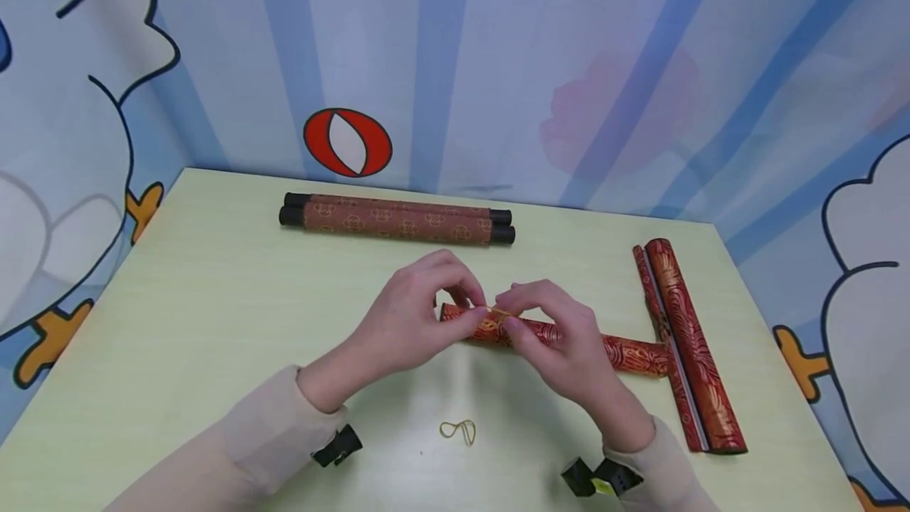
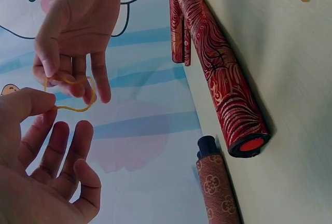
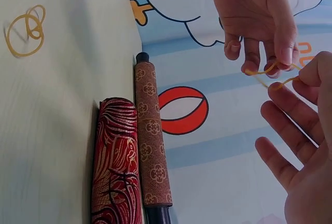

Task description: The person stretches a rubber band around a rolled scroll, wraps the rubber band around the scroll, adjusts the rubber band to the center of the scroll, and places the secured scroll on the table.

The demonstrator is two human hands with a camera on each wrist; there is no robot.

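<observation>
Between both hands, above the table, is a thin yellow rubber band [image 2: 72, 109]. My left hand [image 1: 408, 314] pinches one side of it between thumb and forefinger. The other side is pinched by my right hand [image 1: 565, 342] in the same way. Below the hands lies a red and gold patterned roll [image 1: 636, 355], partly hidden by them in the head view; the left wrist view shows its black end with a red centre. Nearer the front of the table lies another yellow rubber band [image 1: 458, 431], twisted into loops.
Toward the back lie two brown flower-patterned rolls [image 1: 398, 220] with black ends, side by side. On the right, another red patterned roll [image 1: 697, 346] lies lengthwise, touching or nearly touching the middle roll's end. A printed cloth wall [image 1: 483, 62] borders the table [image 1: 235, 299].
</observation>
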